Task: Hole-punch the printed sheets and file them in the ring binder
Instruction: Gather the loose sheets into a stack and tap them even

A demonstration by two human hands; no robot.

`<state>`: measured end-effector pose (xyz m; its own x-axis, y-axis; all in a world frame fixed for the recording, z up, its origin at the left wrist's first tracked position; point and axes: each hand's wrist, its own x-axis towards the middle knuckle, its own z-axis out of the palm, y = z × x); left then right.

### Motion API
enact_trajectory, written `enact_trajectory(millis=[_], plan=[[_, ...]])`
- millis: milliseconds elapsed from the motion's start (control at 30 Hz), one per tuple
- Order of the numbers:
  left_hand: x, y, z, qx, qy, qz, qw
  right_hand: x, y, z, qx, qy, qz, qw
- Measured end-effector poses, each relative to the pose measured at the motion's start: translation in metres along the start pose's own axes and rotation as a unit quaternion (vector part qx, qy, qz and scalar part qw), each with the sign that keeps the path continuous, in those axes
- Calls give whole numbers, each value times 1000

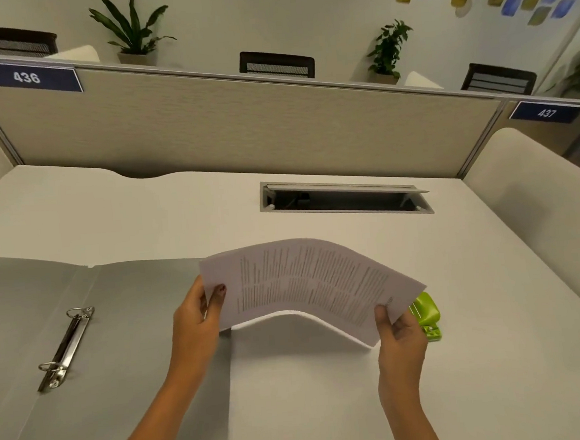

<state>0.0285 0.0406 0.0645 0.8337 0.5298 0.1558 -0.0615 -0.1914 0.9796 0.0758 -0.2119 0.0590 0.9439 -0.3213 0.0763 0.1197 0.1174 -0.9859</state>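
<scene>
Above the desk [293,391] both hands pinch the printed sheets [306,280], seemingly unpunched, with the green hole punch [427,313] and open ring binder [118,335] waiting.

A white desk [329,406] backed by a beige partition. On its left lies a grey ring binder [124,320], spread open and flat, its metal ring mechanism [66,349] facing up. Well apart, on the right, sits a green hole punch [427,311], only partly visible. A cable hatch [345,198] set into the desktop near the back stands open.
</scene>
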Motion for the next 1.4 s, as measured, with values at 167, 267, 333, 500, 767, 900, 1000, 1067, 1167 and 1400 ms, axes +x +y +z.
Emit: enact_trajectory(millis=[167,267,333,500,767,900,1000,1067,1167,1400], plan=[[-4,7,3,-10,22,14,1000,1,-4,-4,8,-1,-12,1000],[-5,7,5,-7,12,10,1000,-1,-2,-6,6,-11,2,1000],[-7,9,6,-5,17,13,1000,-2,-4,-7,3,-10,-4,1000],[-10,8,7,6,35,26,999,-2,-3,-7,-4,-9,-18,1000],[-11,4,7,46,48,39,997,-4,4,3,-81,44,-26,995],[-3,31,-2,81,89,120,985,-2,-18,16,-184,92,-216,955],[8,58,-11,113,105,202,967,0,-32,27,-234,86,-300,921],[15,73,-17,152,112,256,948,-2,-42,34,-257,80,-331,904],[23,88,-23,203,114,325,917,-1,-52,45,-252,48,-353,900],[28,116,-13,252,20,418,873,-2,-62,59,-221,-159,-324,906]])
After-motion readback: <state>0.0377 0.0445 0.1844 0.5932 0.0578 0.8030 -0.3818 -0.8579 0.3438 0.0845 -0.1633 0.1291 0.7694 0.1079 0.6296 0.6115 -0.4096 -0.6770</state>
